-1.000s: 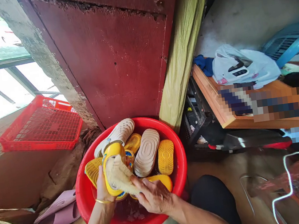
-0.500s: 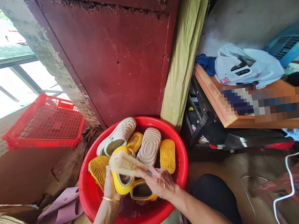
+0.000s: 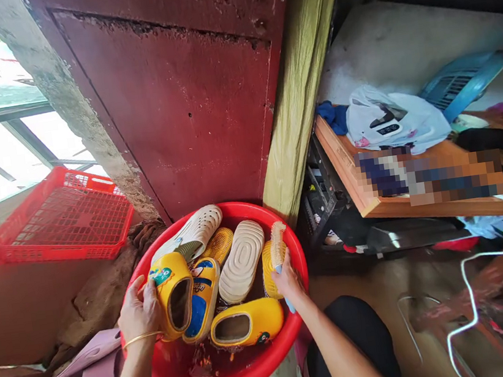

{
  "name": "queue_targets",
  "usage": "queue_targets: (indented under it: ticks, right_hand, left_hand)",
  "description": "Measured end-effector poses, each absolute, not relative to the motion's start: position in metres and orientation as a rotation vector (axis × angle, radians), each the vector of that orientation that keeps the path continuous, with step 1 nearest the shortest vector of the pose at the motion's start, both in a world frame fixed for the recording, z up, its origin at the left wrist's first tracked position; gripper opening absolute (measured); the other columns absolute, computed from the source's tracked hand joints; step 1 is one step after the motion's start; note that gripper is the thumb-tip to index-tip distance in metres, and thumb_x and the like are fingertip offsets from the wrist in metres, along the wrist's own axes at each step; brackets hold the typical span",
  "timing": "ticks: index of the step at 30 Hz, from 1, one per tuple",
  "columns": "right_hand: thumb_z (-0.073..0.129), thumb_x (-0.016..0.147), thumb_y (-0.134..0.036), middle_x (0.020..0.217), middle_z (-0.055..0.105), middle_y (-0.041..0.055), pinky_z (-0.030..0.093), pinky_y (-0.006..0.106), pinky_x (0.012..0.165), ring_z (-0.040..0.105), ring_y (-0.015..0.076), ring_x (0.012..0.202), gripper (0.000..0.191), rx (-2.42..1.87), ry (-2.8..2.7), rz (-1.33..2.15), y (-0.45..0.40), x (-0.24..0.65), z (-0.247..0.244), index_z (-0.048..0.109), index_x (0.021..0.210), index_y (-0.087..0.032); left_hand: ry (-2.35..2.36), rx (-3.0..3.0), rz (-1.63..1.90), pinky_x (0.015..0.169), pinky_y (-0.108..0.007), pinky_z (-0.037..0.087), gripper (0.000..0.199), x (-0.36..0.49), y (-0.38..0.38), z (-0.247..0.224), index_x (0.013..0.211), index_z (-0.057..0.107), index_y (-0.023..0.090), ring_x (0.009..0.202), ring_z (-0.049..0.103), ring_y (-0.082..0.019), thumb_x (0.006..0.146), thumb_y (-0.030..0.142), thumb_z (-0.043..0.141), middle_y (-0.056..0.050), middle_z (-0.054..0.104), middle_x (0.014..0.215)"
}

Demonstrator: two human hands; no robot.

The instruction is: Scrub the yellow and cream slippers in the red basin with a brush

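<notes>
My left hand (image 3: 140, 311) grips the outer side of a yellow clog (image 3: 172, 304) with a green cartoon badge, tilted at the left of a red basin (image 3: 292, 325). In my right hand (image 3: 287, 279) is a scrub brush (image 3: 278, 244), its pale bristles up and blue handle down, over the basin's right side. Between the hands lie a yellow-and-blue slipper (image 3: 201, 300) and a beige shoe (image 3: 242, 261) with its sole up. Another yellow clog (image 3: 266, 317) floats or rests in front. A white clog (image 3: 205, 224) and a yellow slipper (image 3: 219, 245) are behind; a yellow sole (image 3: 268, 270) is partly hidden by the right hand.
Dark water (image 3: 205, 364) shows in the basin. Mauve slippers (image 3: 85, 374) and a red crate (image 3: 61, 220) are at the left. Behind stands a dark red door (image 3: 185, 110). On the right, a wooden table (image 3: 363, 189) bears a plastic bag (image 3: 395, 120); a white cable (image 3: 471, 289) hangs nearby.
My hands have moved apart. The yellow clog has gone left and down in my left hand; the brush has left it, moved right and turned upright. The view has shifted slightly.
</notes>
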State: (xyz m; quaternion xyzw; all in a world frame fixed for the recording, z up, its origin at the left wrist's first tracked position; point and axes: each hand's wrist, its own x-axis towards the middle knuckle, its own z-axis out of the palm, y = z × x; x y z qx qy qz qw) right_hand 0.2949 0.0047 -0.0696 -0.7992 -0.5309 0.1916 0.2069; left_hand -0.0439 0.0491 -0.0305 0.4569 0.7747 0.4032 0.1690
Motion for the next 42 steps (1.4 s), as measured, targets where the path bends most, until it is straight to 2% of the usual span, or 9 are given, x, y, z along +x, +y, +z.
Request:
queue_targets:
  ticks: [5,9,14,19,25,30,33,38,42]
  right_hand:
    - [0.065,0.088,-0.028,0.155,0.040,0.0298,0.046,0.046,0.106,0.051,0.0392,0.137,0.096,-2.369,-1.446,0.504,0.008,0.288,-0.081,0.009,0.164,-0.008]
    - [0.071,0.084,-0.036,0.149,0.045,0.0320,0.050,0.043,0.099,0.061,0.0384,0.126,0.102,-2.442,-1.452,0.472,0.009,0.279,-0.088,0.013,0.162,-0.005]
    - [0.068,0.081,-0.026,0.141,0.055,0.0299,0.054,0.039,0.088,0.070,0.0334,0.112,0.098,-2.518,-1.479,0.356,0.009,0.278,-0.091,0.017,0.162,-0.008]
    - [0.057,0.085,-0.023,0.134,0.065,0.0235,0.053,0.037,0.091,0.068,0.0308,0.116,0.090,-2.387,-1.513,0.471,0.010,0.282,-0.087,0.014,0.162,-0.005]
    - [0.055,0.089,-0.026,0.129,0.069,0.0203,0.054,0.038,0.091,0.069,0.0318,0.115,0.086,-2.324,-1.537,0.559,0.004,0.290,-0.082,0.015,0.163,-0.008]
    - [0.045,0.098,-0.027,0.138,0.064,0.0206,0.053,0.037,0.098,0.067,0.0298,0.120,0.070,-2.128,-1.585,0.451,0.004,0.292,-0.074,0.023,0.162,-0.009]
    - [0.043,0.100,-0.027,0.146,0.058,0.0184,0.053,0.037,0.101,0.066,0.0278,0.122,0.067,-2.025,-1.653,0.428,0.004,0.288,-0.075,0.022,0.162,-0.013]
    - [0.043,0.100,-0.023,0.157,0.045,0.0152,0.049,0.037,0.107,0.059,0.0252,0.131,0.069,-1.994,-1.659,0.374,0.003,0.280,-0.083,0.017,0.163,-0.016]
    - [0.041,0.102,-0.024,0.157,0.044,0.0183,0.049,0.038,0.107,0.059,0.0265,0.132,0.065,-1.961,-1.632,0.349,0.003,0.276,-0.075,0.022,0.162,-0.011]
  left_hand:
    - [1.956,1.965,1.300,0.107,-0.053,0.044,0.046,-0.009,0.034,-0.040,0.127,0.064,0.015,0.120,0.063,-0.036,0.091,0.039,0.047,-0.021,0.070,0.121]
    - [1.487,2.389,1.017,0.109,-0.052,0.043,0.048,0.031,0.026,-0.069,0.134,0.061,0.019,0.125,0.062,-0.034,0.092,0.041,0.053,-0.018,0.070,0.130]
    - [1.542,2.598,0.615,0.114,-0.062,0.034,0.075,0.061,0.024,-0.097,0.144,0.055,0.017,0.140,0.049,-0.041,0.082,0.058,0.067,-0.023,0.057,0.148]
    - [1.688,2.509,0.482,0.113,-0.063,0.035,0.092,0.069,0.028,-0.105,0.149,0.049,0.009,0.137,0.052,-0.043,0.077,0.062,0.071,-0.027,0.059,0.145]
    - [1.664,2.503,0.645,0.111,-0.059,0.037,0.067,0.069,0.030,-0.103,0.141,0.059,0.017,0.125,0.062,-0.039,0.085,0.054,0.064,-0.022,0.070,0.130]
    - [1.591,2.185,0.912,0.107,-0.057,0.044,0.061,0.063,0.036,-0.084,0.133,0.066,0.019,0.124,0.062,-0.036,0.088,0.059,0.057,-0.019,0.071,0.128]
    - [1.533,1.807,1.085,0.104,-0.051,0.049,0.061,0.057,0.035,-0.060,0.126,0.070,0.022,0.122,0.064,-0.034,0.081,0.063,0.064,-0.015,0.071,0.128]
    - [1.455,1.116,1.187,0.089,-0.037,0.057,0.066,0.042,0.021,-0.015,0.115,0.075,0.018,0.107,0.070,-0.030,0.066,0.062,0.078,-0.009,0.079,0.108]
    - [1.361,0.829,1.188,0.078,-0.033,0.059,0.063,0.031,0.002,-0.007,0.105,0.076,0.018,0.106,0.070,-0.029,0.056,0.058,0.087,-0.010,0.076,0.114]
